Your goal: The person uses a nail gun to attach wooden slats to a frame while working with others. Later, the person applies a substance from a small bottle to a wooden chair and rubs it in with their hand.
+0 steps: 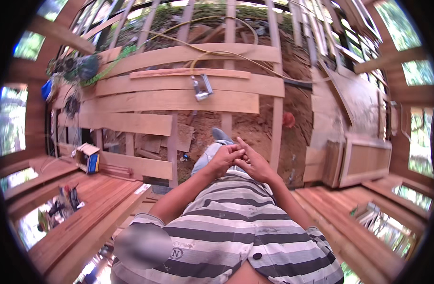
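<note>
While both hands [239, 160] press together, fingers interlaced, the clamp [202, 88] lies well beyond.

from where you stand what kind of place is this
Most likely a wooden building still under construction. Loose planks lie across open floor beams over bare soil, the wall frame is unclad with trees beyond, and a yellow cord runs over the boards.

Planks [179, 100]: bare sawn wood, matt, reddish-tan, visible grain. Floorboards [84, 208]: same raw timber, unfinished. Clamp [201, 88]: grey metal, dull sheen. Hose [217, 53]: yellow, smooth plastic or rubber. Shirt [226, 222]: soft knitted cloth, striped grey and white, matt, lightly soiled. Small box [88, 157]: printed card, slightly glossy. Ground [254, 123]: rough loose red earth.
</note>
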Available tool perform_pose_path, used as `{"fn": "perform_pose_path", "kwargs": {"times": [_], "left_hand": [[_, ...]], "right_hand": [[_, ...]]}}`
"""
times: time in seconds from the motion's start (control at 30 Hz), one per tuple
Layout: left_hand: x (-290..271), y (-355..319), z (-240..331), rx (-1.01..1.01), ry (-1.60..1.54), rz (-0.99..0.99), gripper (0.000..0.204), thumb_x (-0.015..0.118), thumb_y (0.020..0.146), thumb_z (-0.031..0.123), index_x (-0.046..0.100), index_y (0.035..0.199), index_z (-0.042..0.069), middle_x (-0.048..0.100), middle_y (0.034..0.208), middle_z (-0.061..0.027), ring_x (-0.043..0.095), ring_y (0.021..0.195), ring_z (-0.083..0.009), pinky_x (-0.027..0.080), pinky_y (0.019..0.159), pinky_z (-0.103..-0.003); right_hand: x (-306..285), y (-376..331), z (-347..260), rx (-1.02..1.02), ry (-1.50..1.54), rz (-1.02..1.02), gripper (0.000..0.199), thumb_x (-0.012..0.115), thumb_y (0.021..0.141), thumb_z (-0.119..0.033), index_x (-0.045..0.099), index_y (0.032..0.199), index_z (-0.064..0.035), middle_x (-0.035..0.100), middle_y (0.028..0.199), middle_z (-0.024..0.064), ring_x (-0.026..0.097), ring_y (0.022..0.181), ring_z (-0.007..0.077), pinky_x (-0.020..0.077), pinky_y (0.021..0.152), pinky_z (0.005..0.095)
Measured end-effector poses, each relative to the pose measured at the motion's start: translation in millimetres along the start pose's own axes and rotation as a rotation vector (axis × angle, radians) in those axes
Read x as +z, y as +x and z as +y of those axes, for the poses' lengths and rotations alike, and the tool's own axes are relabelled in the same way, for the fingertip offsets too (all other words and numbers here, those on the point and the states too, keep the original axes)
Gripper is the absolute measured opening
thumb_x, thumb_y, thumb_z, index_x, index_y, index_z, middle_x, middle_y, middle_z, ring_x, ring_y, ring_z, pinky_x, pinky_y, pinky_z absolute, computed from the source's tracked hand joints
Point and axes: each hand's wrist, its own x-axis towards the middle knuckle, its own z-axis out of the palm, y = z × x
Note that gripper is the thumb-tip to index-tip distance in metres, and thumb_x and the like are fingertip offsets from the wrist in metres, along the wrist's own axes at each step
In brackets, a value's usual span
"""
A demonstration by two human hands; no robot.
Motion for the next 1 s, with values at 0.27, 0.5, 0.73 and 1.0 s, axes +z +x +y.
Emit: {"fn": "perform_pose_path", "kwargs": {"times": [0.27, 0.5, 0.73, 1.0], "left_hand": [[-100, 113, 67, 0.05, -0.094, 0.334, 0.019, 0.065, 0.102, 0.014, 0.068, 0.113, -0.001, 0.074, 0.102, -0.0104, 0.073, 0.089, -0.0168, 0.061, 0.081, -0.031], [-343, 283, 27, 0.082, -0.383, 0.692, 0.01, 0.066, 0.095, 0.009, 0.067, 0.1, 0.0, 0.072, 0.086, -0.0108, 0.067, 0.069, -0.0171, 0.057, 0.062, -0.028], [-732, 422, -17, -0.18, 0.226, 0.985, 0.023, 0.07, 0.1, 0.031, 0.068, 0.106, 0.009, 0.071, 0.089, -0.0039, 0.065, 0.071, -0.0122, 0.053, 0.062, -0.028], [-828, 592, -16, -0.094, 0.525, 1.056, 0.081, 0.08, 0.082, 0.062, 0.067, 0.123, -0.007, 0.072, 0.109, -0.0143, 0.066, 0.094, -0.0256, 0.051, 0.088, -0.042]], "right_hand": [[-72, 209, 37, 0.065, 0.054, -0.276, 0.074, 0.059, 0.107, -0.041, 0.026, 0.166, -0.011, 0.041, 0.162, 0.0193, 0.043, 0.148, 0.0307, 0.0407, 0.117, 0.0448], [-59, 388, 219, 0.363, -0.853, -0.372, 0.074, 0.077, 0.084, -0.046, 0.054, 0.149, -0.0202, 0.049, 0.151, 0.025, 0.059, 0.127, 0.0507, 0.0511, 0.105, 0.0568], [-119, 468, 224, 0.43, -0.801, -0.378, 0.041, 0.072, 0.083, -0.023, 0.074, 0.118, -0.0019, 0.058, 0.138, 0.0282, 0.065, 0.114, 0.048, 0.0602, 0.087, 0.0529], [-157, 484, 236, 0.633, -0.655, -0.425, 0.053, 0.074, 0.085, -0.031, 0.065, 0.133, -0.0091, 0.052, 0.148, 0.0229, 0.062, 0.121, 0.0448, 0.0619, 0.082, 0.0512]]}}
